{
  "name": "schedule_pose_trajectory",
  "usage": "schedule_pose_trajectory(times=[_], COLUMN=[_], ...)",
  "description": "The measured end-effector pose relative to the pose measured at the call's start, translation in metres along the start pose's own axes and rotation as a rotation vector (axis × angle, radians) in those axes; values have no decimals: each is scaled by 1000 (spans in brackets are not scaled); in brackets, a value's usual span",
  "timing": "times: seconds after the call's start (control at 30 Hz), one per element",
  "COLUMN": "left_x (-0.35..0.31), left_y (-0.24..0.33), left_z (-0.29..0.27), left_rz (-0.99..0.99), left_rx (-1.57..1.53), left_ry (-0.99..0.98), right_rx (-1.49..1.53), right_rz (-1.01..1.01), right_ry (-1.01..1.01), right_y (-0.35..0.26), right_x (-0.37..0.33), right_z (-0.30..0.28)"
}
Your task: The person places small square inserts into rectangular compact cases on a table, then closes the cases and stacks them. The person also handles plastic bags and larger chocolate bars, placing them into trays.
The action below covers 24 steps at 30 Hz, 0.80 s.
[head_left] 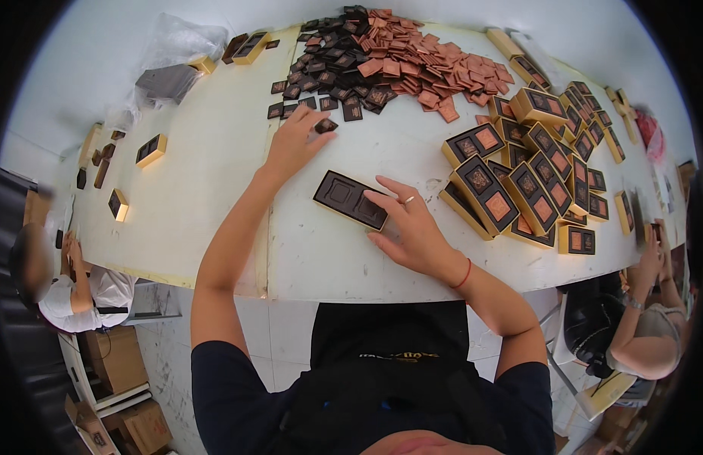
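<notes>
Tray (341,192), dark and two-welled, lies on the bench (321,262), long axis slanting far-left to near-right, the right hand (416,231), grip spread apart, at its right end, the left hand (291,144) clamped on a small dark square (325,127).

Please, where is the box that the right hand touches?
In the head view, the black-lined two-slot box lies near the centre, partly under the right hand, left of the piled gold-edged boxes.

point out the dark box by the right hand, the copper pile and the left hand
dark box (341,193): head view, its dark inside
copper pile (446,70): head view, near its middle
left hand (292,144): head view, back of the hand
</notes>
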<state>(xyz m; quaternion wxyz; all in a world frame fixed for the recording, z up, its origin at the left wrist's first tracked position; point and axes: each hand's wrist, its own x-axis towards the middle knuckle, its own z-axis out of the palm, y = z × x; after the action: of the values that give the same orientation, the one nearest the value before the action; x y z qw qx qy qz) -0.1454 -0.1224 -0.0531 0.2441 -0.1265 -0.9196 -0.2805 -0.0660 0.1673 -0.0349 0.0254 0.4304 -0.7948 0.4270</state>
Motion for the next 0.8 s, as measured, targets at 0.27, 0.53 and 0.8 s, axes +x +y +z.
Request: schedule_pose_trajectory(times=[0.27,0.53,0.8], left_x=[11,-29,-63], left_y=[-6,52,76], left_z=[-4,-59,-57], left_rz=[82,-363,-256], left_rx=[323,-656,-492], left_ry=[-209,-422,-452], right_rx=[1,-12,37], right_rz=[-77,-78,-59], right_ry=[-76,-94,-151], right_y=[4,1,5], right_x=[2,3,9], right_z=[-1,-4,-4])
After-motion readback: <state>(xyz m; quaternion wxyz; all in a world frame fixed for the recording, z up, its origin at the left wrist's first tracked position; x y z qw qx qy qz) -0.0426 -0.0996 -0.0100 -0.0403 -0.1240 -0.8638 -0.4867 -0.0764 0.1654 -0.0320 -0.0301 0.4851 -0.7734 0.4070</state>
